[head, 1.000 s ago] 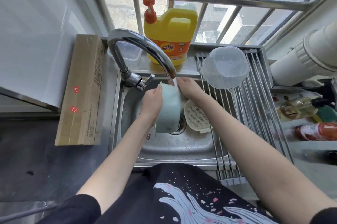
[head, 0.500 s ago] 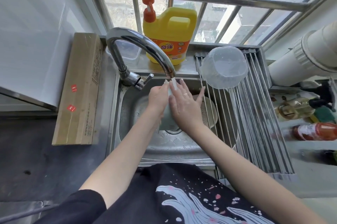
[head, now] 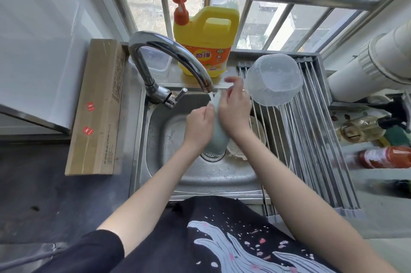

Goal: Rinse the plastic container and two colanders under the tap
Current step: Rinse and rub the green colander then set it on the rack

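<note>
A pale green colander (head: 217,139) is held on edge under the running tap (head: 208,88), over the steel sink (head: 193,174). My left hand (head: 198,126) grips its left side. My right hand (head: 234,110) lies flat against its right side, fingers spread up toward the spout. A cream colander (head: 258,127) lies in the sink behind my right arm, mostly hidden. The clear plastic container (head: 274,82) rests upside down on the roll-up drying rack (head: 311,139).
A yellow detergent jug (head: 205,41) with an orange pump stands on the ledge behind the tap. A small clear tub (head: 155,64) sits beside it. A long cardboard box (head: 97,105) lies left of the sink. Bottles (head: 382,157) lie right of the rack.
My right hand has slid from the colander's far edge across its right face and up toward the spout. The colander has stayed on edge under the water.
</note>
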Action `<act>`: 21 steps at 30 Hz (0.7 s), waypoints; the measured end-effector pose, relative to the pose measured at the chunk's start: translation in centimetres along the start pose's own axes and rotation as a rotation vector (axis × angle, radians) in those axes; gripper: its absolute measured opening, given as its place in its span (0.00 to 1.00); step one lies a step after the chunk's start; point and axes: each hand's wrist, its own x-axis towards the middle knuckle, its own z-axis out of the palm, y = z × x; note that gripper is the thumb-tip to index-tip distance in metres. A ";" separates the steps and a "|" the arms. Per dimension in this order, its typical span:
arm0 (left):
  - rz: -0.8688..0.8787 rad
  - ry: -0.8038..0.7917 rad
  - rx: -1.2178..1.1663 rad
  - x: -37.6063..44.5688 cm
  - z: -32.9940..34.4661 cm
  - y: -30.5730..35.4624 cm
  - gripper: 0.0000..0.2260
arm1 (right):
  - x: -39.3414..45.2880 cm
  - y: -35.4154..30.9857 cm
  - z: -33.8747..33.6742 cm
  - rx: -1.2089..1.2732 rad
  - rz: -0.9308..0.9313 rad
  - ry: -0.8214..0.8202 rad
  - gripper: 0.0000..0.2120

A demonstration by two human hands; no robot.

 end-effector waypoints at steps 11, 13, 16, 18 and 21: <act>-0.164 -0.019 -0.390 -0.4 -1.3 -3.9 0.19 | 0.3 1.3 -1.6 0.299 0.376 -0.483 0.23; -0.171 0.012 -0.377 -0.2 -1.3 -3.8 0.19 | -1.2 0.5 -0.4 0.092 0.208 -0.376 0.27; -0.098 0.001 -0.291 0.2 -1.8 -3.4 0.21 | -2.2 1.2 -0.3 -0.055 -0.047 -0.199 0.30; -0.018 -0.007 -0.154 0.5 -2.1 -3.6 0.22 | -2.2 2.4 -0.6 -0.118 -0.169 -0.162 0.28; 0.001 -0.031 -0.034 1.0 -1.8 -3.6 0.21 | -2.0 3.3 -0.9 -0.195 -0.309 -0.146 0.26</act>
